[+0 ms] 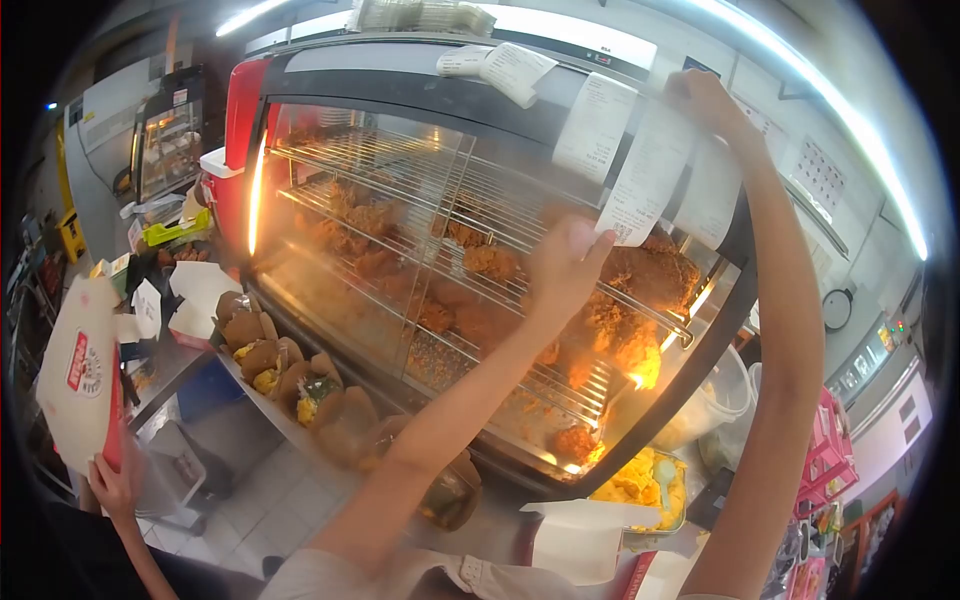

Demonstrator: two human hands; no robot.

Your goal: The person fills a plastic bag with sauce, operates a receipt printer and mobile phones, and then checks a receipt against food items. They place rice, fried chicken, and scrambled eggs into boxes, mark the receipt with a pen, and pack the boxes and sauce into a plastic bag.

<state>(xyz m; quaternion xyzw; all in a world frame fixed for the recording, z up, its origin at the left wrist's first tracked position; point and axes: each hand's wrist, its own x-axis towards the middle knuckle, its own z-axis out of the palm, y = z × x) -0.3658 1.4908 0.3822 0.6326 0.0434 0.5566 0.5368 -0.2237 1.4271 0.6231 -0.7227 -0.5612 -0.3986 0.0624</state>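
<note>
Long printed paper receipts hang over the top edge of a glass heated display cabinet (430,115). My left hand (572,262) is in front of the glass, its fingers closed on the lower left corner of the middle receipt (645,170). Higher up, my right hand (703,98) has its fingers curled at that receipt's top end, by the cabinet's upper edge; the fingertips are partly hidden. Another receipt (597,125) hangs to the left, and one more (708,195) to the right. Behind the glass, fried chicken pieces (650,275) lie on wire racks.
Brown paper food cups (315,395) line the ledge below the cabinet. Open white boxes (575,550) and a tub of yellow food (645,487) are near me at lower right. At left, a co-worker's hand (113,485) holds a red and white box (80,375).
</note>
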